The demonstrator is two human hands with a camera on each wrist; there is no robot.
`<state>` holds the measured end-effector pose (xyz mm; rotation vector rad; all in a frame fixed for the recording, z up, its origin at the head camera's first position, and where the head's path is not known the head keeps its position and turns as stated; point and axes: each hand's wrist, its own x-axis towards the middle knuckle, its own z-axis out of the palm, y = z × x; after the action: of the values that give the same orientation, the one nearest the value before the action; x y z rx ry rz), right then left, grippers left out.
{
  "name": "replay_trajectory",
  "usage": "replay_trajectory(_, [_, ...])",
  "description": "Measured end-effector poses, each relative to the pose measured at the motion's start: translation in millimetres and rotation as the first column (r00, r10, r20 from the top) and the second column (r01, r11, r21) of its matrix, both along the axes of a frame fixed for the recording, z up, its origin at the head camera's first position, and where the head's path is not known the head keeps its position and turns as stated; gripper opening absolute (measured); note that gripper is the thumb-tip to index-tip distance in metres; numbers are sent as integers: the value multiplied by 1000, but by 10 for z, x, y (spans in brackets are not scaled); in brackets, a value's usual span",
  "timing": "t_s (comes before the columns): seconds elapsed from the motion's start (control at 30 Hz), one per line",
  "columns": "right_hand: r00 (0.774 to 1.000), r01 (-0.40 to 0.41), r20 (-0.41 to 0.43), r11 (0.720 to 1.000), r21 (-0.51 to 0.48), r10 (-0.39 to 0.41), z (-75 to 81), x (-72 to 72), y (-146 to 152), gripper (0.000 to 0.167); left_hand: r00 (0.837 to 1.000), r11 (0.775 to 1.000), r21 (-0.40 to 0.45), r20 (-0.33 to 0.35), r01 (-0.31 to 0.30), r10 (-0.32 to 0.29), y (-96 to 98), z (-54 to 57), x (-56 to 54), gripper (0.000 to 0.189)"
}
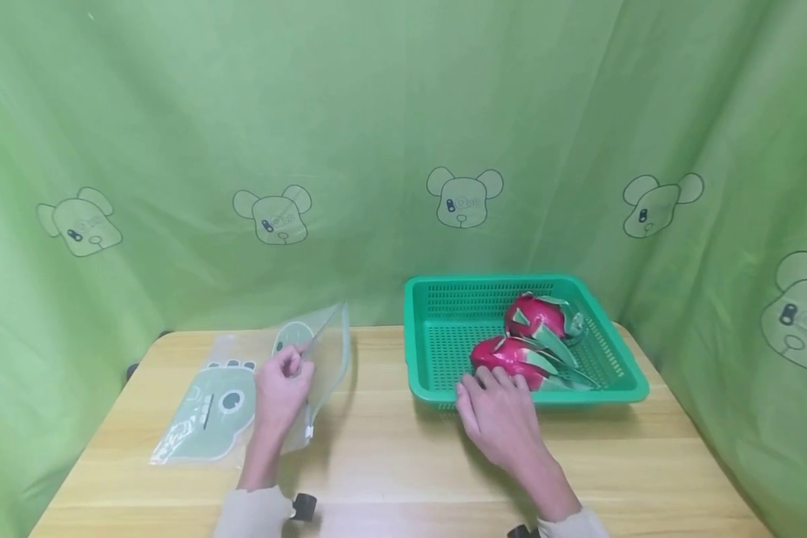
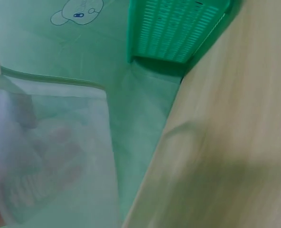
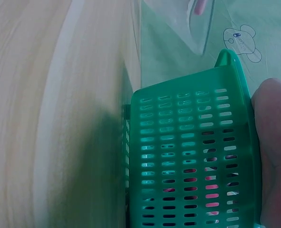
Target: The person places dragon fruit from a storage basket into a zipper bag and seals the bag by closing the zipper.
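Note:
In the head view my left hand, fingers curled, grips a clear slider zip bag by its open mouth. The bag has a green cartoon print, and its white slider hangs at the near end. My right hand reaches over the near rim of a green plastic basket. Its fingers overlap the nearer dragon fruit; the fingertips are hidden, so I cannot tell if they hold it. Behind lies a second dragon fruit. The right wrist view shows the right hand along the basket's rim.
Basket and bag share a light wooden table, the basket toward the back right. A printed bag part lies flat at the left. Green curtains with bear-head drawings enclose the back and sides.

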<state>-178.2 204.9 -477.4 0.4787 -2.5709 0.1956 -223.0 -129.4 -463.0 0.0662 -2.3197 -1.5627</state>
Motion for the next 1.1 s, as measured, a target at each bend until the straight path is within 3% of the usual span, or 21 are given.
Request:
replay_trajectory(0.17, [1000, -3, -16, 1000, -1, 3, -2, 0, 0, 34, 991, 997, -70, -131, -24, 15, -1, 115, 50, 22])
replay_trajectory(0.33, [999, -11, -32, 1000, -6, 10, 11, -15, 1, 35, 962, 976, -207, -272, -74, 16, 5, 238, 98, 24])
replay_trajectory(0.43, [999, -11, -39, 1000, -9, 11, 21, -21, 1, 35, 942, 967, -239, -335, -87, 2, 6, 304, 131, 27])
replay_trajectory(0.6, [999, -8, -45, 1000, -13, 7, 5, -21, 3, 35, 915, 983, -169, -403, -72, -3, 0, 412, 195, 28])
replay_trajectory(0.8, [998, -17, -62, 999, -38, 14, -19, -16, 2, 36, 919, 1000, -24, -395, -11, 0, -27, 507, 275, 27])
replay_trajectory(1.0, [1000, 10, 6, 999, -41, -10, 13, 4, -8, 35, 917, 996, 73, -399, 44, -11, -24, 595, 331, 23])
replay_trajectory(1.1, [999, -3, 34, 996, -87, 6, 63, 6, -20, 29, 911, 991, 108, -410, 81, -30, -20, 617, 343, 21])
